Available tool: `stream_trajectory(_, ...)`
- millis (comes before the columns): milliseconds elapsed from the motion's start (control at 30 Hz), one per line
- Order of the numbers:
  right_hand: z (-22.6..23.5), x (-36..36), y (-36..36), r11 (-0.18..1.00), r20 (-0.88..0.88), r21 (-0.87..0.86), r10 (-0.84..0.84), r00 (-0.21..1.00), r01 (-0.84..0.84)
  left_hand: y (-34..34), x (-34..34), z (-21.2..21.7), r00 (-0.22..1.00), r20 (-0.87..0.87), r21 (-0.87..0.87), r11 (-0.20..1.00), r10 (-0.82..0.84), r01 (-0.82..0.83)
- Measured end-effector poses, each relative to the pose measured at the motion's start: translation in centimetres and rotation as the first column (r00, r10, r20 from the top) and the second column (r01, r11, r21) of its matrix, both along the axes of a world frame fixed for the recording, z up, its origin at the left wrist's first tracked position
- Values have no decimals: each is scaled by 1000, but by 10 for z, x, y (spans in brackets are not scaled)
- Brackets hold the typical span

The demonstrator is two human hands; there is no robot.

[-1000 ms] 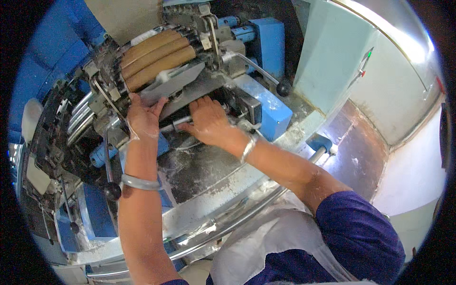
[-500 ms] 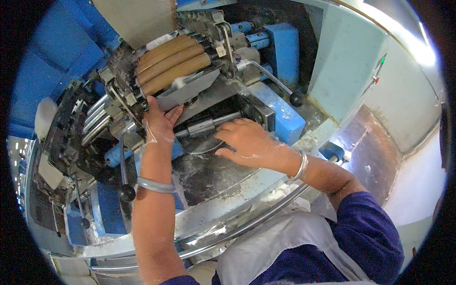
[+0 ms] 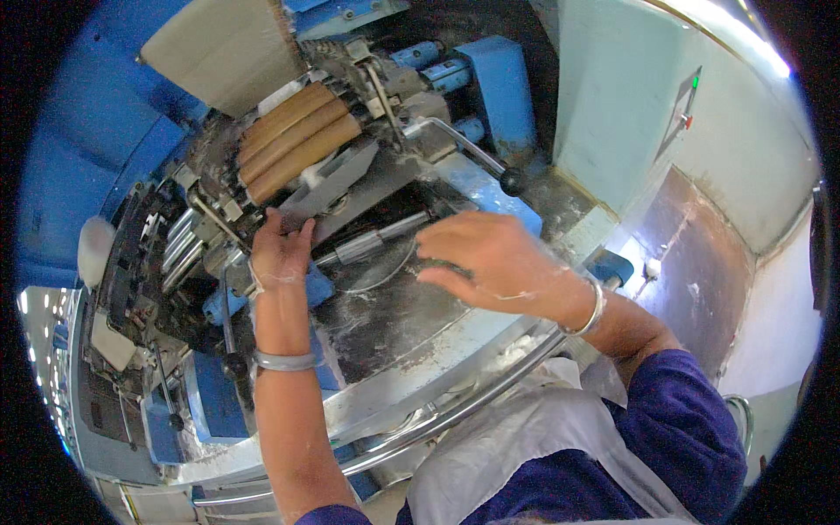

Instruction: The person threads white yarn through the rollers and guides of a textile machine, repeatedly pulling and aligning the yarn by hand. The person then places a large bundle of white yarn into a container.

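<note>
My left hand [image 3: 282, 249] is closed at the left end of a flat grey metal plate [image 3: 346, 182], with its fingers bent at the edge. The plate slants in front of several brown rollers [image 3: 297, 140] on a machine; a small white fluffy tuft [image 3: 310, 178] lies between them. Over the machine's bed, my right hand [image 3: 490, 262] hovers with thumb and fingers apart, holding nothing. Just left of its fingertips is a shiny metal shaft with a thicker sleeve [image 3: 359, 247]. White fibre strands cling to both wrists.
A bent lever with a black knob [image 3: 511, 181] sticks out at the right of the rollers. Another black-knobbed lever [image 3: 234, 365] hangs beside my left forearm. Along the front runs a metal rail [image 3: 437, 422]. A raised beige cover [image 3: 219, 57] stands behind the rollers.
My right hand has lifted off the shaft area and come back toward me, to the right. The left hand's fingers have bent around the plate's end. The view has shifted slightly.
</note>
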State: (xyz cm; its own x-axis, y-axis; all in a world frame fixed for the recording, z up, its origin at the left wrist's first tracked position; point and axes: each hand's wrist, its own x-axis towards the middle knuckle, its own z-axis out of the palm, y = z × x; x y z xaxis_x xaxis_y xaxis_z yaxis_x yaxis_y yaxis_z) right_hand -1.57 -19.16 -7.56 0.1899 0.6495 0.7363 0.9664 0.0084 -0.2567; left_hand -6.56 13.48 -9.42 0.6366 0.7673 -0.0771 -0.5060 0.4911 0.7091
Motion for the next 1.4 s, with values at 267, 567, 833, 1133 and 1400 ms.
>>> stream_trajectory(267, 24, 38, -56, 888, 111, 431, -229, 967, 161, -53, -25, 21, 996, 85, 33, 999, 24, -27)
stream_trajectory(567, 4, 63, -42, 953, 43, 264, -164, 985, 148, -142, -2, -11, 710, -700, 563, 549, -81, 618)
stream_trajectory(833, -9, 61, -25, 939, -131, 295, -144, 981, 178, -141, 49, 0, 247, -887, 170, 223, -389, 960)
stream_trajectory(1133, -11, 66, -25, 951, -140, 264, -128, 982, 161, -150, 55, -8, 326, -558, -83, 442, -763, 893)
stream_trajectory(1400, 23, 62, -22, 979, 390, 99, -200, 899, 175, -156, 54, -4, 424, -523, -131, 561, -740, 817)
